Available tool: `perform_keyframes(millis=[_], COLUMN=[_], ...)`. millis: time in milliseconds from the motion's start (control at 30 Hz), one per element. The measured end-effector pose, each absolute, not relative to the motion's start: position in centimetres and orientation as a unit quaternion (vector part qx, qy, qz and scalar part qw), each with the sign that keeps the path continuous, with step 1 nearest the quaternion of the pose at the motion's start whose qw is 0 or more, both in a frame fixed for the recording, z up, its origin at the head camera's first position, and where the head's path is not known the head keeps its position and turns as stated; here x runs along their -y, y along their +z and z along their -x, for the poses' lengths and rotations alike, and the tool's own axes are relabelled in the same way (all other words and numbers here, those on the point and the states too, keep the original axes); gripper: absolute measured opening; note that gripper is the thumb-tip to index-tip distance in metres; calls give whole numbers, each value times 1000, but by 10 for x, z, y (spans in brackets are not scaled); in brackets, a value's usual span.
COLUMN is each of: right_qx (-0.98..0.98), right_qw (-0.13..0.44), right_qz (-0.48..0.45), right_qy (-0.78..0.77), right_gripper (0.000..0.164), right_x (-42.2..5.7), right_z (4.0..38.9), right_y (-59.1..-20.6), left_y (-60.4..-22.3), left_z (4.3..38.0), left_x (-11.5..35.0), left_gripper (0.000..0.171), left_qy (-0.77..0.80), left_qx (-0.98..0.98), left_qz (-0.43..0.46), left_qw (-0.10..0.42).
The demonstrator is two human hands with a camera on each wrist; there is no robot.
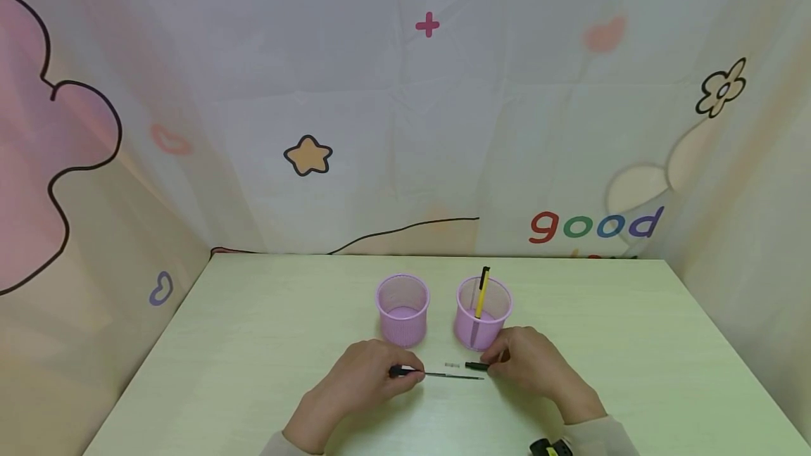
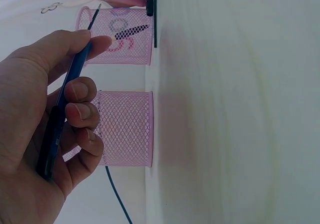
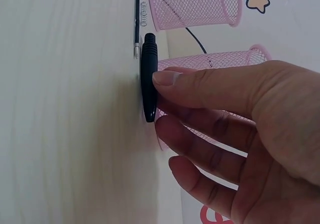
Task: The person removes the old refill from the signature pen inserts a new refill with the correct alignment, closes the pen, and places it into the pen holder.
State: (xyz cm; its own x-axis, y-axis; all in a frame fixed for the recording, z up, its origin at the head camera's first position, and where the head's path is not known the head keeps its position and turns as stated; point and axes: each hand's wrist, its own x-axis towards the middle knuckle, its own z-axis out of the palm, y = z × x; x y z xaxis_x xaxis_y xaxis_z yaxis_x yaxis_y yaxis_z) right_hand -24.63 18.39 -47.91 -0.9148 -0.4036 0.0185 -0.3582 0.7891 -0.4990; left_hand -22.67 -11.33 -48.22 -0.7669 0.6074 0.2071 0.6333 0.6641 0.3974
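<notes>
My left hand [image 1: 370,375] grips a slim, dark pen barrel [image 2: 56,116]; in the left wrist view its narrow end rises past the thumb and fingertip. With thumb and fingers, my right hand [image 1: 529,361] pinches a short black pen tip section [image 3: 149,78] low at the tabletop, its threaded end toward the left hand. A thin pen refill [image 1: 453,376] lies between the hands, its metal point [image 3: 136,51] beside the tip section. Just behind the refill rests a small coiled spring [image 1: 452,365].
Two pink mesh cups stand behind the hands. The right cup [image 1: 465,333] holds a yellow pen [image 1: 481,298] with a black clip; the left cup [image 1: 403,329] stands just beyond the left hand. A printed cloth backdrop [image 1: 393,118] rises from the table's [image 1: 272,322] far edge.
</notes>
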Motion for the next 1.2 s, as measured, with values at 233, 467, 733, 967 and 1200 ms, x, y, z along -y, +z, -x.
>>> perform_keyframes(millis=[233,467,733,967,1200], right_qx=[-946,-953,-953,-957,-958], right_qw=[47,33,9,-11,-33], right_qz=[187,176,182,166,175], right_qy=[-259,-245,-241,-238,-224], right_gripper=[15,12,9,8,11], right_x=[-181,-175,-163,-151,-142], right_z=[244,239,236,233,231], right_y=[-474,-467,-465,-469,-477], left_y=[-484,-484,-483,-483,-482], left_z=[227,228,228,228,228], left_x=[114,113,113,114,114], left_gripper=[11,11,11,10,10], left_qy=[-228,-221,-226,-230,-233], left_qx=[912,913,912,911,912], left_qz=[340,342,342,340,337], left_qw=[30,34,33,33,25])
